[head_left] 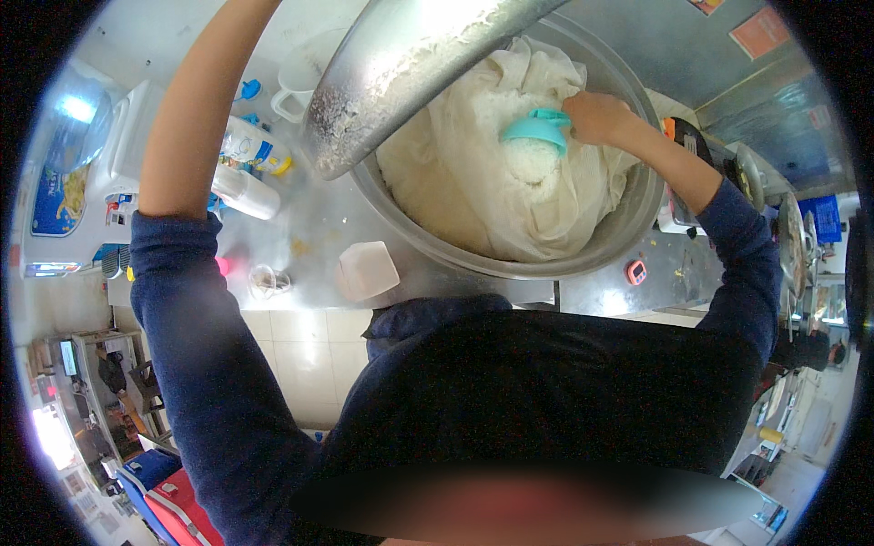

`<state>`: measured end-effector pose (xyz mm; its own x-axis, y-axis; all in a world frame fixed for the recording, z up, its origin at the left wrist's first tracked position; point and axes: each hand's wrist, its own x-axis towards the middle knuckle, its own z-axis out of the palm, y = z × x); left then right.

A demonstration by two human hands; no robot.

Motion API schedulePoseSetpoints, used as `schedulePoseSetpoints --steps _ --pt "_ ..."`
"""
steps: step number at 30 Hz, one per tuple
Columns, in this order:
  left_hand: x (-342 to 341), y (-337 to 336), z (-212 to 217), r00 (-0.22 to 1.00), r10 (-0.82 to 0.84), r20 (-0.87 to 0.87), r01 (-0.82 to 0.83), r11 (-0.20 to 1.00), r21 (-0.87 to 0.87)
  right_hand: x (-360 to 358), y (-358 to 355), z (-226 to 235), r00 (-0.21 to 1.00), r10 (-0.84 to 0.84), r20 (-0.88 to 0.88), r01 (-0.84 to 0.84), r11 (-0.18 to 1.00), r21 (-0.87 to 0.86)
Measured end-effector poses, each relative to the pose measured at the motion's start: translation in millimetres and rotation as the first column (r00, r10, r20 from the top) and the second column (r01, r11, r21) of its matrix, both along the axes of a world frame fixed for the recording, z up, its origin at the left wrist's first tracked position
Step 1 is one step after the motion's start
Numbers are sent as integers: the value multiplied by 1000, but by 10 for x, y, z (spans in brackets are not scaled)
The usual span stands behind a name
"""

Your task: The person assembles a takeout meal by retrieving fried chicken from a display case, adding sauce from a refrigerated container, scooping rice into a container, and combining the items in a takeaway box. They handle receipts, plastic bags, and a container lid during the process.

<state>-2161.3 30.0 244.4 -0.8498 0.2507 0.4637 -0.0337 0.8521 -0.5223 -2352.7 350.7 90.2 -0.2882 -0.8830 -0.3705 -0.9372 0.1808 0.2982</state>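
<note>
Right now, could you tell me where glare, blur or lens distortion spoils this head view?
In the head view, glare whitens the raised steel lid at the top; the same view bends the steel counter toward a black rim; a blurred band smears its lower edge; the right hand holding the turquoise plastic scoop in the cloth-lined steel pot stays sharp.

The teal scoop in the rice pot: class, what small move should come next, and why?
Probably lift the teal scoop clear: the right hand presses it into the white rice inside the cloth-lined pot, and the lid is raised above.
</note>
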Motion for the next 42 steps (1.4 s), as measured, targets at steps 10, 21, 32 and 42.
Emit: schedulePoseSetpoints --steps 10,21,32,42 --pt "-21 25 -37 995 -24 -101 51 962 268 -130 -88 -289 917 47 396 -200 913 355" --pt "-10 -184 -99 989 -94 -113 124 946 299 -1166 -168 132 182 -870 458 168 487 857" --pt "-41 46 -6 999 -29 -33 35 984 174 48 81 375 -31 -678 734 179 719 671" --pt "-2 29 -3 1000 19 -5 -19 999 47 276 23 29 316 -569 759 412 803 430"
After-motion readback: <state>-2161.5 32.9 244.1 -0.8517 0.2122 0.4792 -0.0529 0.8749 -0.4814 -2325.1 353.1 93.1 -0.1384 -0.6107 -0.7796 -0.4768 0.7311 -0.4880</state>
